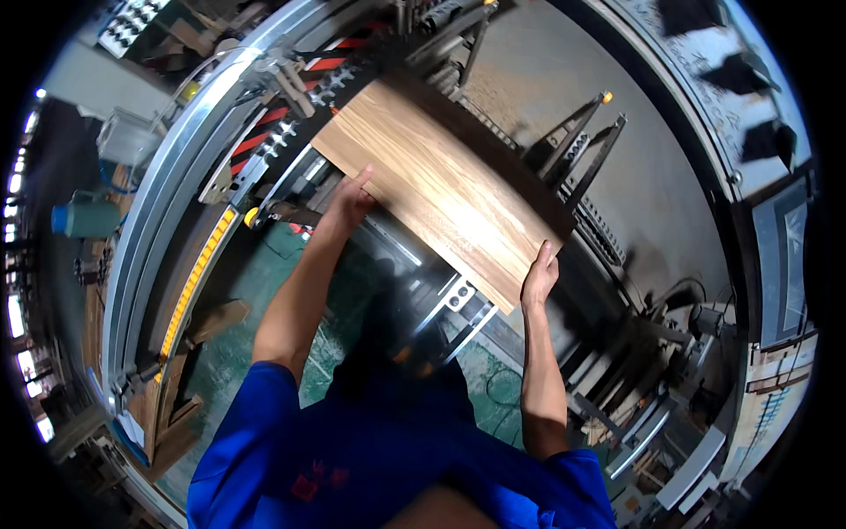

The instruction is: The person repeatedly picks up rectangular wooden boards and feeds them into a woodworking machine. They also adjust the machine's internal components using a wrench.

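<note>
A rectangular light wooden board [427,176] with streaked grain lies slanted across the middle of the view, over dark machine rails. My left hand [351,198] grips its near long edge toward the left end, thumb along the edge and fingers partly hidden beneath. My right hand [540,275] grips the right end at the near corner, thumb upward against the edge. A metal slide with a holed silver plate [459,293] shows just below the board.
A curved-looking metal beam [150,229] and yellow strip [196,282] run along the left, with red-black striping behind. A teal jug [92,219] stands at left, wooden offcuts [216,319] low on the green floor. Angled metal brackets [577,132] rise behind the board; machinery fills the right.
</note>
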Demonstrator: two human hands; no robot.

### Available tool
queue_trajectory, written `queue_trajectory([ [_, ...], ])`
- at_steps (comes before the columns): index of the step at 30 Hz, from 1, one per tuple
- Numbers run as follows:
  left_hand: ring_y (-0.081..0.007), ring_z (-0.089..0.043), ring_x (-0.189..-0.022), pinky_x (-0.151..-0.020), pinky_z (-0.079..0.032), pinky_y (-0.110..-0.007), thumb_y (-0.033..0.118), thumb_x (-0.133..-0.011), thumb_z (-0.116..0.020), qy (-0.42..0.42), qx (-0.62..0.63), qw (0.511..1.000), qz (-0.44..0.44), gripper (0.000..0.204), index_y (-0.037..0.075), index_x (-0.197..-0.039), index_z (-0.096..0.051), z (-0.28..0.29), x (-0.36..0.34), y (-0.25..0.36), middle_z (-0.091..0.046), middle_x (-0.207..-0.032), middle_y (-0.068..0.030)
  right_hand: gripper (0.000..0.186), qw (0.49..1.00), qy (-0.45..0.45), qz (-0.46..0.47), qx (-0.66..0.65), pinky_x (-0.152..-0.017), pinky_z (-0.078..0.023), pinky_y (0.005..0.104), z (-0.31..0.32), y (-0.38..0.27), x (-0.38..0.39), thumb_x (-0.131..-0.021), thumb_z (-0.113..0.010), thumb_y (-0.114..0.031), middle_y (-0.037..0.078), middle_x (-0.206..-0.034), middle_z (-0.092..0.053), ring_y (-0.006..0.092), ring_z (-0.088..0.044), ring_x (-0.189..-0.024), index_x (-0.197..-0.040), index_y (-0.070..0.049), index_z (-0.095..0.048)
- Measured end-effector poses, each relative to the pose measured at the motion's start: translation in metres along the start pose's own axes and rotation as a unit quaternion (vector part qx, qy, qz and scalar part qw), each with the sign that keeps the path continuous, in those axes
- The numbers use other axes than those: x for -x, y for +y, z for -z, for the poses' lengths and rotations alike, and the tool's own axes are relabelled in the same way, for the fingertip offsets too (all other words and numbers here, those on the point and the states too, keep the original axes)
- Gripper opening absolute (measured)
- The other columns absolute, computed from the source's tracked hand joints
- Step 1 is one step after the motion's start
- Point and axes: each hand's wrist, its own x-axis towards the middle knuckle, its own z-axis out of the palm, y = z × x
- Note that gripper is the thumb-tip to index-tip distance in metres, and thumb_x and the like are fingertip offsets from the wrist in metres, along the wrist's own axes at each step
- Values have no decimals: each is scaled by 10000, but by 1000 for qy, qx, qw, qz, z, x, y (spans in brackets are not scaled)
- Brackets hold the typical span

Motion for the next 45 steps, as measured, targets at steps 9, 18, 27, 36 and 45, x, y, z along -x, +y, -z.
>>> queue_trajectory([
  [9, -141, -576, -1071, -880, -464, -293, 181, -956, -721, 44, 315, 943, 96, 391, 137, -1312, -565, -32, -33, 36, -598, -1234, -6, 670, 997, 71, -11, 34, -836, -454, 370, -17, -14, -1, -1012, -545, -568, 142, -882, -608, 201, -510, -865, -988, 99, -600],
  [18, -258, -472, -1364, -1174, -366, -424, 167, -1020, -584, -109, 240, 953, -150, 546, 15, -1497, -365, -22, -62, 32, -488, -1446, -118, 717, 996, 75, -28, 46, -879, -454, 362, -40, -28, -13, -977, -579, -597, 149, -925, -625, 212, -528, -897, -1015, 118, -606],
  [27, -310, -574, -1267, -1050, -507, -448, 231, -1061, -522, 12, 296, 954, 43, 515, -70, -1449, -366, -41, -67, 51, -510, -1410, -209, 649, 996, 71, -39, 24, -764, -447, 359, -39, -35, -19, -958, -605, -619, 86, -767, -528, 191, -476, -769, -858, 20, -545],
  [36, -395, -495, -1342, -1114, -443, -584, 317, -1102, -416, 89, 294, 947, 97, 563, -18, -1527, -262, -58, -78, 56, -423, -1495, -221, 760, 995, 96, 23, 5, -943, -450, 395, -45, -27, -25, -969, -598, -594, 232, -1054, -661, 276, -581, -993, -1146, 145, -589],
  [45, -394, -505, -1339, -1091, -459, -610, 321, -1102, -413, 91, 293, 945, 113, 555, -22, -1518, -281, -46, -94, 58, -440, -1486, -236, 733, 995, 94, 25, -13, -978, -444, 369, -62, -45, -22, -984, -590, -556, 229, -1115, -673, 266, -594, -1049, -1178, 151, -587],
])
